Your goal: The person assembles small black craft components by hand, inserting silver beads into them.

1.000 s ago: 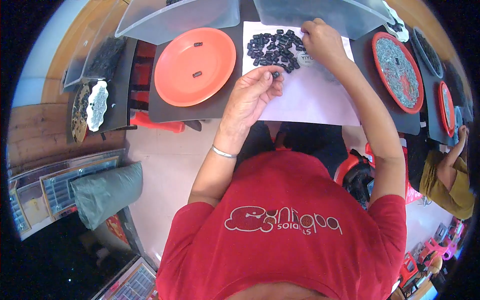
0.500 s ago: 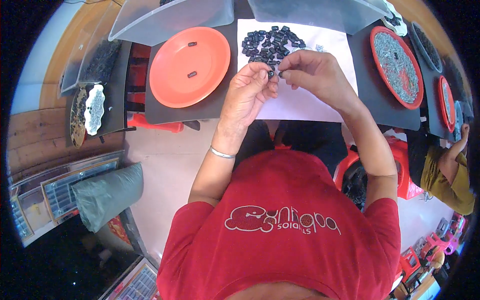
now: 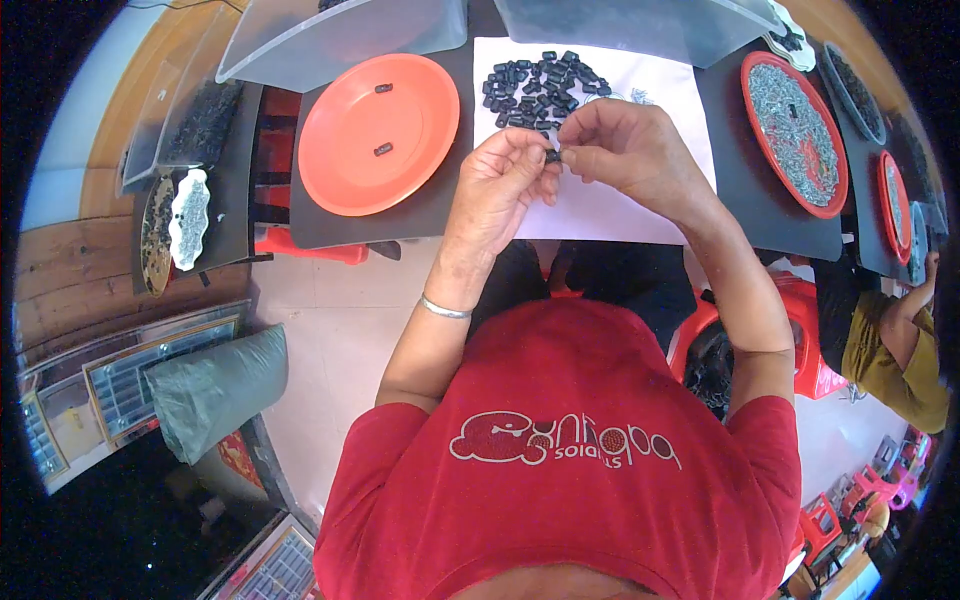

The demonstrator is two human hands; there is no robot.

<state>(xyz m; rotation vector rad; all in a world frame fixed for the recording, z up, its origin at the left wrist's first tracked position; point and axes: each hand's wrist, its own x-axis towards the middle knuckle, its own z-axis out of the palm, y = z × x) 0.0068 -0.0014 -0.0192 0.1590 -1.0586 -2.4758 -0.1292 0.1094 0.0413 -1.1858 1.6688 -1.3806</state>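
Close together over a white sheet, my two hands meet at a small black plastic piece. My left hand pinches it between thumb and forefinger. At its other end, the thumb and fingertips of my right hand press against it, partly covering it. Just beyond the fingers lies a pile of short black cylindrical parts. To the left, a round orange-red plate carries two single black parts, set apart from each other.
Clear plastic bins stand along the far edge. On the right, a red tray holds many thin metal pieces with one black part on top. Another person's arm shows at the far right. A grey-green sack lies at lower left.
My right fingertips have moved left and now meet the black piece in my left hand. That piece has turned from end-on to sideways. The plate and pile look the same.
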